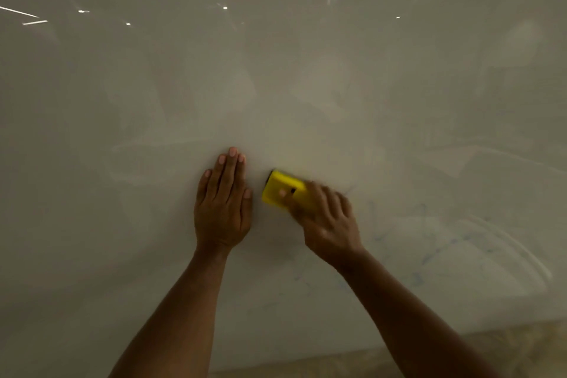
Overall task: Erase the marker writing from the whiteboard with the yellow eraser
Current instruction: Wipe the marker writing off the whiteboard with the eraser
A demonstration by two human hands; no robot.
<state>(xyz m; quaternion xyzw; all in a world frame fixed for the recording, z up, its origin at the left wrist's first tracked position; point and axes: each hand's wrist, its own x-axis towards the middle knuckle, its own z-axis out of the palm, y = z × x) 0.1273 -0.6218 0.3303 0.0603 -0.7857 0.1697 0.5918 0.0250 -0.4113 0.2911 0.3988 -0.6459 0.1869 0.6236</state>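
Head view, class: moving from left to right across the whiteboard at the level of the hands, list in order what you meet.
left hand lying flat on the whiteboard → yellow eraser → right hand gripping the eraser → faint blue marker traces

You are looking at a glossy off-white whiteboard (306, 70) showing small bright white light reflections, and faint pale-blue marker smears (435, 248) are showing at its lower right. The blocky plastic eraser (280, 189) is showing bright yellow with a thin black edge, and a beige mottled floor strip (506, 344) is showing at the bottom right.
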